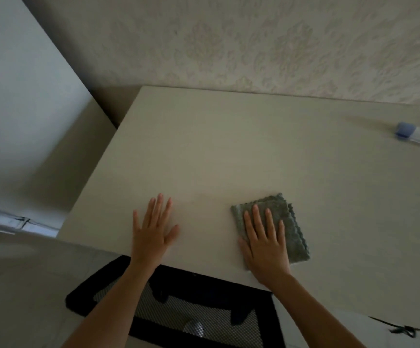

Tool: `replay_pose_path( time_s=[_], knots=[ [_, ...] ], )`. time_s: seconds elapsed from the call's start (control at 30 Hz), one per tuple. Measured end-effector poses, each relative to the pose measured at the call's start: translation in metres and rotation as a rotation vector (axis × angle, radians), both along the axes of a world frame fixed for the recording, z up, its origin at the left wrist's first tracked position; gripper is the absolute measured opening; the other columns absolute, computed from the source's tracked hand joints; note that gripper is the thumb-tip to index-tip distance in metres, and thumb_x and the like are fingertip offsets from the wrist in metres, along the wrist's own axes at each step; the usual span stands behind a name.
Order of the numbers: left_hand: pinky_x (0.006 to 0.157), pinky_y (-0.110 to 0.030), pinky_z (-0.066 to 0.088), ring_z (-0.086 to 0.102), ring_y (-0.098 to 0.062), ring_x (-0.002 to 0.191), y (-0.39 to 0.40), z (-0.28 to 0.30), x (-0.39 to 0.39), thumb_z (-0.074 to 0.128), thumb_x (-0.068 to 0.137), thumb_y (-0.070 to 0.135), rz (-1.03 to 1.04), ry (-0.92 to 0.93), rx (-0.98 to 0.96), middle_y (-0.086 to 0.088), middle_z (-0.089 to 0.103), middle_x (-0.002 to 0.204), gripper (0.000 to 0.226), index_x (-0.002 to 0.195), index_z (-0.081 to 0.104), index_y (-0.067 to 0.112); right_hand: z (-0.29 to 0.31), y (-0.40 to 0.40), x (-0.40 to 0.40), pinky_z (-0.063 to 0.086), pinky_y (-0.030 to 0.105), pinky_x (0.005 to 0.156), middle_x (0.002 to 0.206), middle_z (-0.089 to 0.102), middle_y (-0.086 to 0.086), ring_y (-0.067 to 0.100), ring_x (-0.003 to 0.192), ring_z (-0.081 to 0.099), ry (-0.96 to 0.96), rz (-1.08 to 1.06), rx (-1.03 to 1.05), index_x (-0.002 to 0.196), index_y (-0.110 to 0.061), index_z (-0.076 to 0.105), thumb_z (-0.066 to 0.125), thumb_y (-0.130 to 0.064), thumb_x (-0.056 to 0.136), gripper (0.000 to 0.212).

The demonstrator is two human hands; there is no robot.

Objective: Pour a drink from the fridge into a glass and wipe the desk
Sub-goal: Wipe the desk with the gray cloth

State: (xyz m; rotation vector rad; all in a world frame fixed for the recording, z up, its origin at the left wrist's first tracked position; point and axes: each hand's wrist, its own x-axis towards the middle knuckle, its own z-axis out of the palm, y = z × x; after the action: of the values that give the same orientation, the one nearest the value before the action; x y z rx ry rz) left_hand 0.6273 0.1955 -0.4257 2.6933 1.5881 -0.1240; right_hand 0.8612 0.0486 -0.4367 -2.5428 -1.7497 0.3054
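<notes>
A folded grey cloth [291, 222] lies flat on the pale desk [229, 151] near its front edge. My right hand [265, 243] presses flat on the cloth with fingers spread, covering its left half. My left hand [153, 229] rests palm down on the bare desk to the left of the cloth, fingers apart, holding nothing. A bottle with a blue cap [416, 135] lies at the desk's far right edge, partly cut off by the frame. No glass is in view.
A black mesh chair back [186, 307] stands right in front of the desk, below my arms. A patterned wall [254, 46] runs behind the desk. A white panel [15, 96] stands at the left beyond the desk's left edge.
</notes>
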Motion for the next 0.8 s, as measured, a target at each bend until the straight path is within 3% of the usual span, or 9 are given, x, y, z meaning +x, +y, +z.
replay_pose_path(
  time_s=[0.27,0.4,0.47,0.6,0.7,0.8],
  knots=[
    [0.109,-0.051,0.014,0.030,-0.020,0.140,0.036,-0.018,-0.018,0.004,0.093,0.062,0.004,-0.158,-0.103,-0.002,0.030,0.153,0.074,0.146,0.032,0.019,0.003,0.082,-0.084,0.017,0.055,0.111,0.154,0.028,0.003,0.031,0.142,0.023,-0.020,0.142,-0.034,0.146,-0.022,0.028,0.005,-0.050,0.097,0.061],
    [0.114,-0.045,0.000,0.010,-0.012,0.145,0.036,-0.021,-0.021,-0.001,0.089,0.067,0.024,-0.252,-0.123,0.004,0.014,0.157,0.078,0.149,0.019,0.022,0.003,0.110,-0.118,0.013,0.052,0.109,0.154,0.029,0.001,0.031,0.141,0.024,-0.051,0.380,-0.033,0.146,-0.026,0.028,0.016,-0.048,0.098,0.054],
    [0.114,-0.044,-0.001,0.011,-0.012,0.145,0.037,-0.019,-0.022,0.000,0.089,0.067,0.042,-0.281,-0.134,0.004,0.015,0.157,0.078,0.149,0.017,0.021,0.002,0.115,-0.120,0.012,0.050,0.110,0.154,0.028,-0.002,0.028,0.142,0.024,-0.069,0.396,-0.015,0.146,-0.029,0.026,0.022,-0.047,0.096,0.053],
    [0.112,-0.049,0.010,0.027,-0.018,0.142,0.036,-0.018,-0.022,0.006,0.092,0.065,0.028,-0.245,-0.135,0.001,0.028,0.154,0.076,0.147,0.026,0.017,0.004,0.113,-0.106,0.016,0.045,0.111,0.153,0.031,-0.006,0.023,0.141,0.029,-0.022,0.202,-0.006,0.145,-0.036,0.028,0.017,-0.046,0.098,0.049],
    [0.113,-0.047,0.003,0.015,-0.016,0.145,0.037,-0.017,-0.024,0.002,0.090,0.065,0.014,-0.248,-0.144,0.004,0.016,0.158,0.077,0.150,0.017,0.020,0.005,0.110,-0.071,0.022,0.048,0.111,0.151,0.035,-0.001,0.027,0.138,0.035,-0.018,-0.051,0.014,0.143,-0.032,0.032,0.023,-0.043,0.093,0.052],
    [0.114,-0.046,-0.006,-0.002,-0.011,0.145,0.038,-0.016,-0.025,-0.008,0.085,0.067,0.002,-0.276,-0.154,0.007,0.000,0.159,0.080,0.151,0.004,0.022,0.005,0.092,-0.032,0.013,0.048,0.115,0.158,0.013,-0.004,0.022,0.146,0.013,-0.008,-0.247,-0.028,0.147,-0.035,0.015,0.017,-0.041,0.097,0.051]
  ],
)
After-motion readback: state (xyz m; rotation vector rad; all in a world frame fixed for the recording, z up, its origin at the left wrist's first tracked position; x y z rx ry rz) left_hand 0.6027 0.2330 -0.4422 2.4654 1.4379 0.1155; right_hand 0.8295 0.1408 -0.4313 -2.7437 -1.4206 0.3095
